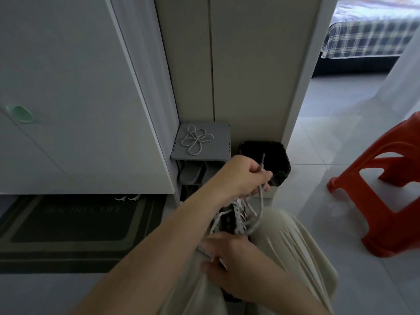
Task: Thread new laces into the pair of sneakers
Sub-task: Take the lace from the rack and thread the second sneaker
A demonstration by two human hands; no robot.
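A sneaker (230,218) with a dark tongue and white eyelet rows lies on my lap between my knees, partly hidden by my hands. My left hand (244,176) is raised above it and grips a white speckled lace (261,201). The lace tip sticks up past my fingers, and the rest runs down in a loop to the eyelets. My right hand (227,262) holds the sneaker's near end, fingers and thumb wrapped round its side. A second loose lace (196,140) lies coiled on top of a grey shoe rack (216,153) ahead.
A black bin (279,155) stands right of the rack, just behind my left hand. A red plastic stool (386,189) is on the tiled floor to the right. A white cabinet door (79,98) and a dark doormat (68,223) fill the left.
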